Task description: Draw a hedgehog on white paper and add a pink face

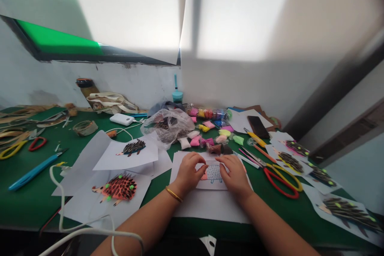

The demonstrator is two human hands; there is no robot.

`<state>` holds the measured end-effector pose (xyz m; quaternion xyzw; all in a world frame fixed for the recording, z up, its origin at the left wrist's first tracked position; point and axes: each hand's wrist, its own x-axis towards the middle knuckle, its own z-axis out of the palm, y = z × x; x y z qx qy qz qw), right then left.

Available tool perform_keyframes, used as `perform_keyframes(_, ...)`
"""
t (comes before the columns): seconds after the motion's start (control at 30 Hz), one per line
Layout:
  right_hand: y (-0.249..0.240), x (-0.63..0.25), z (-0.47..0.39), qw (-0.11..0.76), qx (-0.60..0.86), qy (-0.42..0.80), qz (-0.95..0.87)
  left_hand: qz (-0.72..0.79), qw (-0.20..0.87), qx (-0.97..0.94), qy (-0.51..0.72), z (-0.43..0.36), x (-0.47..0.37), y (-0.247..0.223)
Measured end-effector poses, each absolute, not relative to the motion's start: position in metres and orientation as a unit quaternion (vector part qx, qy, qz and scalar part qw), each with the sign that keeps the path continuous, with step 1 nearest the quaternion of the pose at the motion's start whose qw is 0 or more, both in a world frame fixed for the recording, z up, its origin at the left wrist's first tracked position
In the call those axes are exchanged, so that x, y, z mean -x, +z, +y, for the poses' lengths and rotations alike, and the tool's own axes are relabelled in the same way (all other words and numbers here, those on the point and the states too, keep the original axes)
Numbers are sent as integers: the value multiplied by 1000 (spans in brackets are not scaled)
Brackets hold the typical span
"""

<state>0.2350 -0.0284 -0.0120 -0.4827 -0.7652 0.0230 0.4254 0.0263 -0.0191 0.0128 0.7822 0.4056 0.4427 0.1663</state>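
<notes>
Between my hands lies a white sheet point(207, 204) with a small drawing of an animal point(214, 172), its body dotted grey-blue and its front end pink-orange. My left hand point(192, 170) rests at the drawing's left side, thumb and forefinger curled near each other; anything between them is too small to make out. At the right side of the drawing is my right hand point(234, 172), fingers bent, with thumb and forefinger apart and nothing visible between them. Small packets of coloured clay point(195, 141) lie just beyond the sheet.
Finished hedgehog pictures lie on the left point(121, 188) and right point(289, 162). Scissors point(282, 178), a phone point(258, 127) and a yellow cutter point(255, 137) are at right. A plastic bag point(168, 126) stands behind; a white cable point(61, 204) and blue knife point(34, 172) are left.
</notes>
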Motion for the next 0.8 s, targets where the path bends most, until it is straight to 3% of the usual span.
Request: perform_keyframes(0.8, -13, -235, -29, 427, 485, 23, -763, 401, 166, -788, 437, -20, -26, 14)
